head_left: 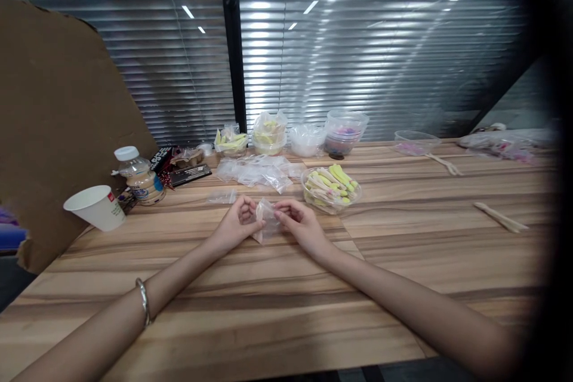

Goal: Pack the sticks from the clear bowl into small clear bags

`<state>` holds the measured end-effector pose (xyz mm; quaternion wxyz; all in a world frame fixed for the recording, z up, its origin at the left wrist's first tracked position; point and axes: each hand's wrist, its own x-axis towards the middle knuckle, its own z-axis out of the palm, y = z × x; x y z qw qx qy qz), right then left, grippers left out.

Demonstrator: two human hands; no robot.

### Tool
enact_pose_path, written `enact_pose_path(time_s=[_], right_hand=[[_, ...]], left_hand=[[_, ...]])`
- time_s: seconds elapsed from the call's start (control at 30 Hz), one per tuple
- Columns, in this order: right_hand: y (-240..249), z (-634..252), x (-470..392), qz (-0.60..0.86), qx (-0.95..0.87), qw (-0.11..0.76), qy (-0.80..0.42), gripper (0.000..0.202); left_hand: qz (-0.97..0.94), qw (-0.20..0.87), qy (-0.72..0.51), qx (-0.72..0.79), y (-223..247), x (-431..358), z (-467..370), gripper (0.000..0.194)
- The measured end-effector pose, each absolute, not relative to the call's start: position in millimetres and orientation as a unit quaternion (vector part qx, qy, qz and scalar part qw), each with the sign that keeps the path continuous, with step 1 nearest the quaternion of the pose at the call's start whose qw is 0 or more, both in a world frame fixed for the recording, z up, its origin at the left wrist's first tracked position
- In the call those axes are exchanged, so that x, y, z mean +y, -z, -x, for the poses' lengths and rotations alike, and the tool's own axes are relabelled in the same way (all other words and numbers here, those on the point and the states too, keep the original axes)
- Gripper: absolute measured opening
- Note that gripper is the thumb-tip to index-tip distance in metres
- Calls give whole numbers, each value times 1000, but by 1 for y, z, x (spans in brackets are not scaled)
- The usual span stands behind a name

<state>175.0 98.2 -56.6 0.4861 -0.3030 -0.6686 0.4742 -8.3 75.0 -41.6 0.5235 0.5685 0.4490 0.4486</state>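
Right now, from my remote seat, I have both hands close together over the worktop (250, 310), with a small clear bag (269, 222) between them. It lies at three o'clock from the left hand (235, 224) and at nine o'clock from the right hand (304, 227), touching both, so neither is clearly nearer. Its long axis runs roughly from twelve to six, across the line joining my two grips. The left hand is nearly closed, thumb pressed to the bag's left side and fingers curled behind; the right pinches the opposite edge between thumb and fingertips, its other fingers loosely bent. I can't tell whether the bag's mouth is parted, nor what the pale strip along its left side is. At two o'clock from the bag sits a clear tub of yellow-and-cream pieces (326, 206), nearer my right hand. A heap of clear bags (257, 170) spreads at twelve o'clock, and one flat packet (222, 196) lies at eleven from the left hand.
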Motion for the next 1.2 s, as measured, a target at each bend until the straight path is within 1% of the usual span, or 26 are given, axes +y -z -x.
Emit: enact_pose_path(time_s=[0.07, 0.1, 0.2, 0.3, 0.53, 0.73, 0.93, 1.1, 1.2], right_hand=[[54, -176, 96, 308, -683, 482, -454, 20], [54, -176, 95, 310, -688, 479, -448, 20], [53, -177, 93, 310, -695, 476, -441, 20], [53, -178, 92, 312, -697, 482, -430, 21], [50, -180, 91, 308, -724, 474, -395, 20], [50, -180, 91, 317, -723, 473, -390, 20], [54, -178, 92, 328, -695, 478, -426, 23], [57, -177, 97, 318, -671, 484, -464, 29], [58, -177, 100, 316, -678, 456, -482, 25]], left_hand=[[-565, 554, -426, 438, 40, 73, 8, 61], [-566, 567, -413, 435, 39, 72, 7, 63], [-579, 584, -376, 428, 35, 70, 6, 51], [-595, 569, -375, 426, 31, 69, 5, 41], [-590, 529, -403, 458, 31, 71, 8, 32], [-569, 531, -416, 470, 32, 70, 8, 34], [-573, 523, -406, 483, 30, 69, 8, 35], [-566, 514, -419, 490, 31, 69, 10, 35], [-550, 507, -440, 497, 34, 71, 11, 34]])
